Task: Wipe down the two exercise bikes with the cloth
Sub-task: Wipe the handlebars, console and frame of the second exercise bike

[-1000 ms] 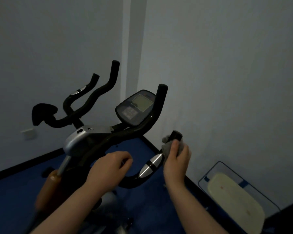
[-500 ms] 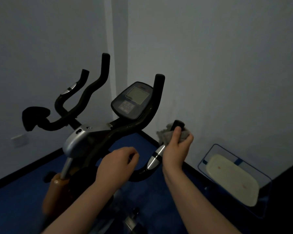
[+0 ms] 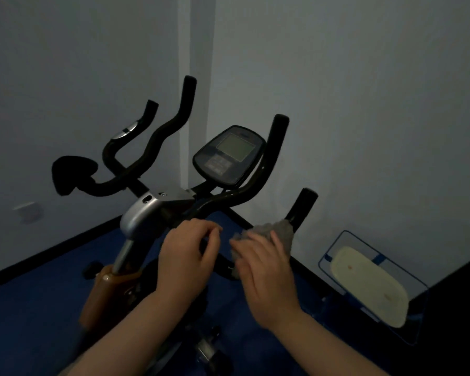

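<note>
- The grey cloth (image 3: 272, 234) is draped over the near right handlebar (image 3: 300, 210) of the exercise bike (image 3: 152, 213), low on its curve, with the black foam tip of the bar rising clear above it.
- The right hand (image 3: 266, 270) lies over the cloth with fingers spread and fairly straight, pressing it against the bar; whether the thumb wraps under cannot be told.
- The left hand (image 3: 187, 256) sits just beside it, fingers curled around the dark handlebar tube near the bike's centre.
- Above the hands, the console (image 3: 229, 156) with its pale screen tilts toward the camera, flanked by an upright handlebar horn (image 3: 277, 142).
- A second set of black handlebars (image 3: 158, 142) stands further left, near the wall corner.
- The floor (image 3: 33, 308) is blue; a pale rounded pad in a blue-edged frame (image 3: 369, 291) lies at the right by the wall.
</note>
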The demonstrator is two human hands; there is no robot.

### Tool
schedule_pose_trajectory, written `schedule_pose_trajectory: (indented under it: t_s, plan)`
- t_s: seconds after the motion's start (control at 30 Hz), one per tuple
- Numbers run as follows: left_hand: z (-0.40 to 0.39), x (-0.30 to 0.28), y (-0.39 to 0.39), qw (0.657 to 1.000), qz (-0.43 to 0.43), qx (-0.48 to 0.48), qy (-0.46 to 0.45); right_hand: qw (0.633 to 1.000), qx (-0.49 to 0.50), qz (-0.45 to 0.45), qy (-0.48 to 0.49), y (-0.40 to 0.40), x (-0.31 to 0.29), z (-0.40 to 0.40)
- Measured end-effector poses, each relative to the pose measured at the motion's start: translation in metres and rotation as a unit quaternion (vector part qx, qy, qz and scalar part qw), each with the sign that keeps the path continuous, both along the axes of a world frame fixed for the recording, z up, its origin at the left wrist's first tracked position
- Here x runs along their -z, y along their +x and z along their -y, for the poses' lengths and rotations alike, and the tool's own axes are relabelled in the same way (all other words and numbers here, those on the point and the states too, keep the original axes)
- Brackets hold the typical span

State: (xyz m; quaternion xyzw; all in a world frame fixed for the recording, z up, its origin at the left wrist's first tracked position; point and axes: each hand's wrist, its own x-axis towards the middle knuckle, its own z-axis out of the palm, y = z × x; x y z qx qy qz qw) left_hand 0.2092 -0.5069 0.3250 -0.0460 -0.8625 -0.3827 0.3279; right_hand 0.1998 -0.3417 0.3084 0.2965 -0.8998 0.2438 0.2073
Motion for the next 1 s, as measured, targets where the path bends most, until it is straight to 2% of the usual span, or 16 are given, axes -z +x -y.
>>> schedule_pose_trajectory:
  t_s: [0.1, 0.17, 0.23, 0.33, 0.4, 0.47, 0.5, 0.6, 0.67, 0.73, 0.83, 0.9, 1.0]
  plan:
    - [0.026, 0.018, 0.015, 0.988, -0.055, -0.035, -0.138, 0.988, -0.083, -0.012, 0.131, 0.000, -0.002, -0.017]
    - [0.035, 0.028, 0.022, 0.984, -0.049, -0.076, -0.156, 0.976, -0.088, 0.001, 0.198, -0.006, -0.009, -0.014]
    - [0.036, 0.032, 0.026, 0.986, -0.033, -0.116, -0.111, 0.961, -0.057, 0.046, 0.268, -0.013, -0.018, 0.008]
    - [0.034, 0.033, 0.026, 0.988, -0.015, -0.151, -0.025, 0.949, -0.024, 0.098, 0.299, -0.028, -0.026, 0.043]
    - [0.034, 0.035, 0.026, 0.988, -0.010, -0.152, -0.014, 0.945, -0.043, 0.138, 0.293, -0.034, -0.028, 0.043]
    - [0.035, 0.036, 0.026, 0.989, -0.002, -0.145, 0.005, 0.917, -0.094, 0.223, 0.316, -0.036, -0.039, 0.022]
    - [0.036, 0.037, 0.026, 0.989, 0.001, -0.145, 0.019, 0.899, -0.117, 0.238, 0.349, -0.035, -0.044, 0.010]
    - [0.036, 0.040, 0.025, 0.986, 0.001, -0.160, 0.053, 0.882, -0.112, 0.159, 0.430, -0.041, -0.048, 0.002]
    - [0.035, 0.042, 0.024, 0.982, 0.001, -0.175, 0.072, 0.894, -0.069, 0.164, 0.410, -0.043, -0.043, 0.026]
    - [0.035, 0.043, 0.023, 0.979, 0.004, -0.186, 0.082, 0.916, -0.027, 0.196, 0.349, -0.042, -0.033, 0.053]
    - [0.033, 0.042, 0.025, 0.974, 0.012, -0.206, 0.088, 0.940, -0.003, 0.174, 0.292, -0.038, -0.026, 0.067]
    - [0.031, 0.042, 0.025, 0.967, 0.020, -0.230, 0.106, 0.940, -0.039, 0.177, 0.290, -0.036, -0.026, 0.052]
    - [0.030, 0.042, 0.025, 0.960, 0.026, -0.253, 0.117, 0.913, -0.096, 0.218, 0.331, -0.038, -0.035, 0.030]
